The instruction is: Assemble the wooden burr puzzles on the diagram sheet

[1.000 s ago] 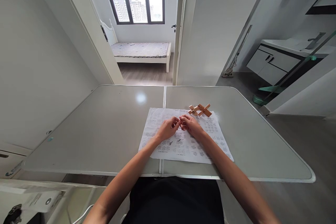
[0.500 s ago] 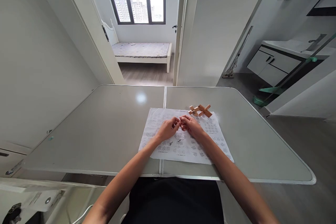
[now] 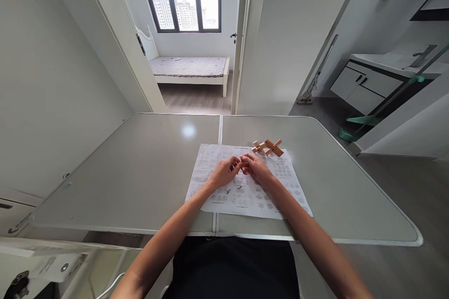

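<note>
My left hand point(image 3: 224, 172) and my right hand point(image 3: 257, 168) rest together on a printed paper sheet point(image 3: 245, 189) in the middle of the grey table point(image 3: 140, 173). Their fingertips meet and are curled; what lies between them, if anything, is hidden. A wooden interlocking puzzle point(image 3: 267, 147) made of crossed light-brown bars lies on the sheet's far right corner, just beyond my right hand and apart from it.
The table has a seam down its centre and rounded corners. Beyond it, an open doorway point(image 3: 196, 79) shows a room with a bed and a window. A bathroom cabinet point(image 3: 365, 86) and a green-handled mop point(image 3: 358, 121) stand at the right.
</note>
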Tool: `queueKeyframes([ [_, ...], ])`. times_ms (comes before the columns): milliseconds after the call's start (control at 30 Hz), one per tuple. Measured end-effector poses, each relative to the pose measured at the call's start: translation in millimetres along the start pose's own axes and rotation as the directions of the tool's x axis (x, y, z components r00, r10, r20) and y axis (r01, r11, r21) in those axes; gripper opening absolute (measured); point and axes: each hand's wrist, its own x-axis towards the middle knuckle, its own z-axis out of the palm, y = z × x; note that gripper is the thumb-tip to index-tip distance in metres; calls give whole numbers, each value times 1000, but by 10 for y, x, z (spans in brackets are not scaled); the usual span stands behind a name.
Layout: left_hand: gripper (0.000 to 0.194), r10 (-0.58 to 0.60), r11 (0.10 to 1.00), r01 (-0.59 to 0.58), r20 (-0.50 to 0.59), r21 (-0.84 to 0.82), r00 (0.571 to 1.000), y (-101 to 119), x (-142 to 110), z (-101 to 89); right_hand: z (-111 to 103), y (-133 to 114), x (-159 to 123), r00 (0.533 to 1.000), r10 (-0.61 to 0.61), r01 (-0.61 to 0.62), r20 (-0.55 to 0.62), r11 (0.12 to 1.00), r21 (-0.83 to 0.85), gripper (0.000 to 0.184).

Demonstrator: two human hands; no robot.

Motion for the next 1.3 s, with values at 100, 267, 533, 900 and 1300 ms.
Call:
queueKeyframes([
  [100,25,-1,1000,1,7,4,1000,-12,1,4,14,-20,-7,1000,3,-3,-6,1000,-8,43],
  [267,26,-3,1000,3,8,9,1000,-16,0,8,30,-45,-22,1000,6,-6,-14,1000,-6,43],
  [533,25,-15,1000,15,2,5,1000,-13,4,4,32,-50,-36,1000,8,-8,-8,1000,-12,42],
  [900,26,-12,1000,12,7,8,1000,-15,10,4,23,-31,-22,1000,10,-10,-12,1000,-6,43],
  [1300,25,-12,1000,12,6,15,1000,-6,-5,4,57,-75,-47,1000,10,-11,-25,1000,-26,44],
])
